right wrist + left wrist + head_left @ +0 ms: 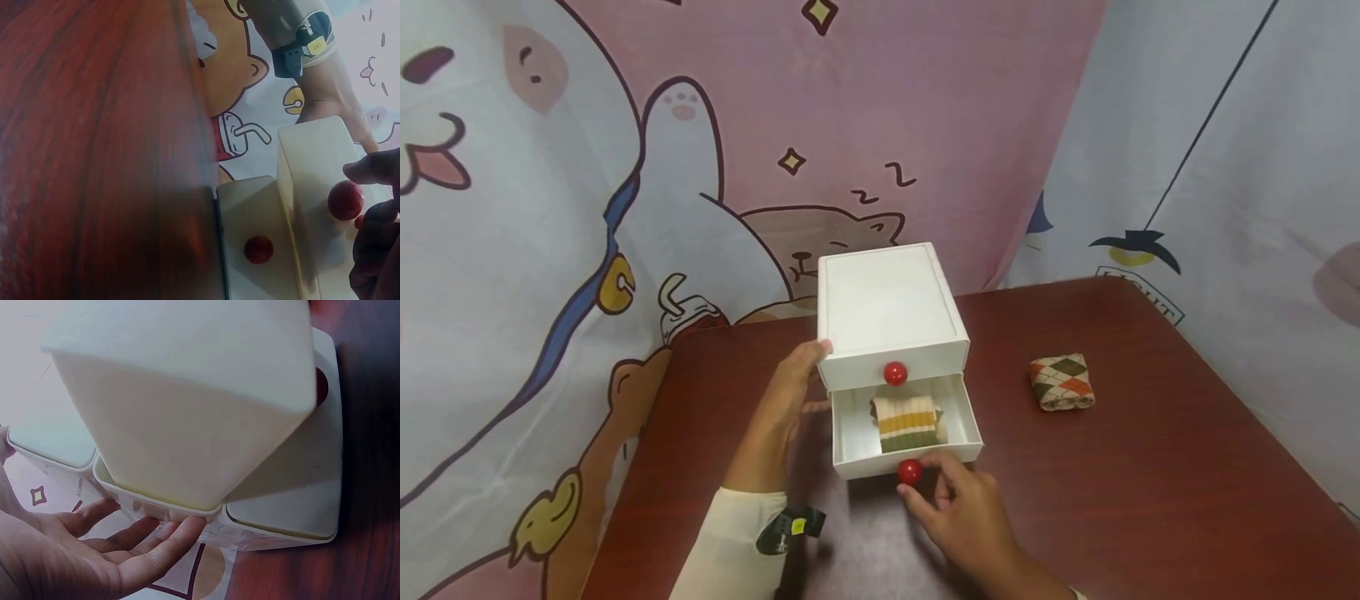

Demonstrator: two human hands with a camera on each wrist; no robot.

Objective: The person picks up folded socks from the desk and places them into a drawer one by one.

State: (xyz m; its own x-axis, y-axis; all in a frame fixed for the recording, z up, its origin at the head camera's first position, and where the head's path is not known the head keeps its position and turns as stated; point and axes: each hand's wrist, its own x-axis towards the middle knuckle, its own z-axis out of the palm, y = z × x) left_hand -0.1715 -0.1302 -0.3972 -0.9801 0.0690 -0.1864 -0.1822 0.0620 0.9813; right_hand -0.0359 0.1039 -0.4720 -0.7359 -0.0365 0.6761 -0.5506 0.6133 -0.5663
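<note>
Cream sleeve [730,546] closest, and past it stands the white cabinet [891,300], its lower drawer [868,467] jutting toward the right hand [970,504]. Over on the far side, the left hand [790,387] lies extended against the cabinet, a brace best kept firm. Just beyond the pinch, striped cloth [908,421] sits inside; between thumb and finger, the red knob [910,472], and straight, level handling looks wisest.

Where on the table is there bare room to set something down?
The red-brown table is bare between the white drawer unit and the argyle bundle, and on the bundle's near side. It's crowded at the open drawer, where the right hand works.
</note>
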